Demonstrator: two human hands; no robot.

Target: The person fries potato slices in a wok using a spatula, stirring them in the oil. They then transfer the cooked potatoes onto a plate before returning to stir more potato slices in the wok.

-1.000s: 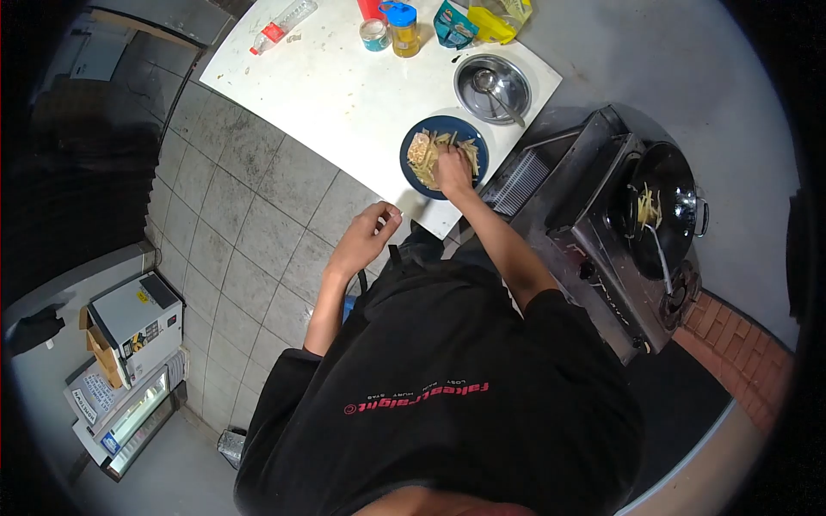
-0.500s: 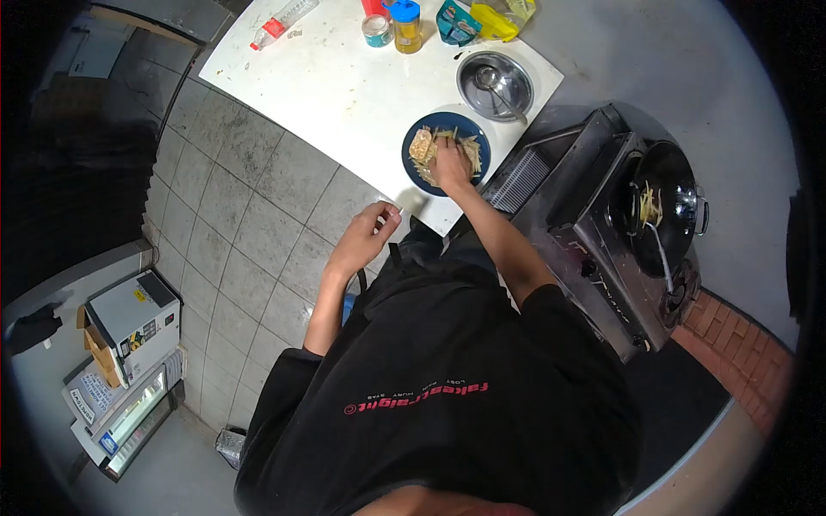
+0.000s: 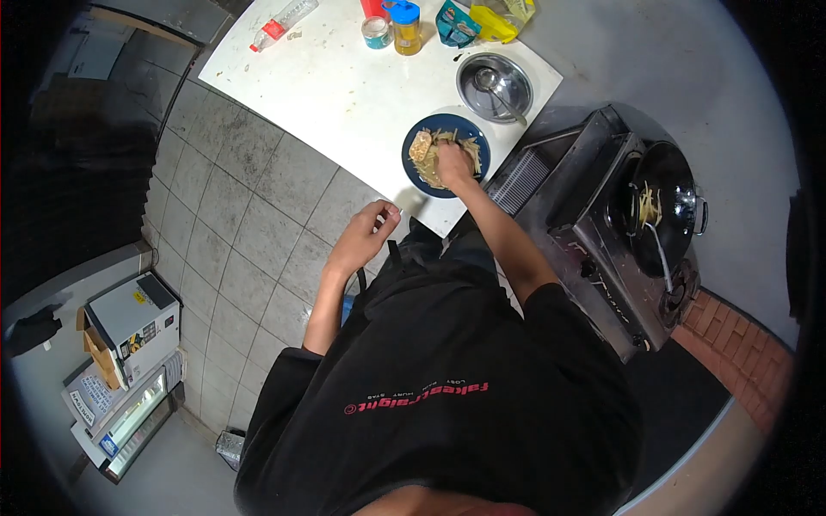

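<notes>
Fingers down, my right hand [image 3: 455, 165] is in the pale strips [image 3: 429, 176] on a dark blue plate [image 3: 411, 178], at the near corner of the white table. Its fingers are drawn together on some strips, with the tips partly hidden. A pale, lumpy piece of food [image 3: 421, 146] lies at the plate's left side. My left hand [image 3: 366, 238] hovers beside the table edge, left of the plate, with fingers curled toward the thumb. A tiny white spot shows at its fingertips; what it is, I cannot tell.
Behind the plate, a steel bowl [image 3: 471, 96] holds a ladle [image 3: 511, 109]. Right of the table, a black wok [image 3: 669, 172] with strips and a metal utensil [image 3: 662, 258] sits on a steel stove [image 3: 575, 275]. Jars, packets and a plastic bottle [image 3: 293, 15] stand or lie farther back.
My right hand has shifted slightly among the strips, its fingers more bunched than half a second ago. My left hand has stayed in nearly the same place.
</notes>
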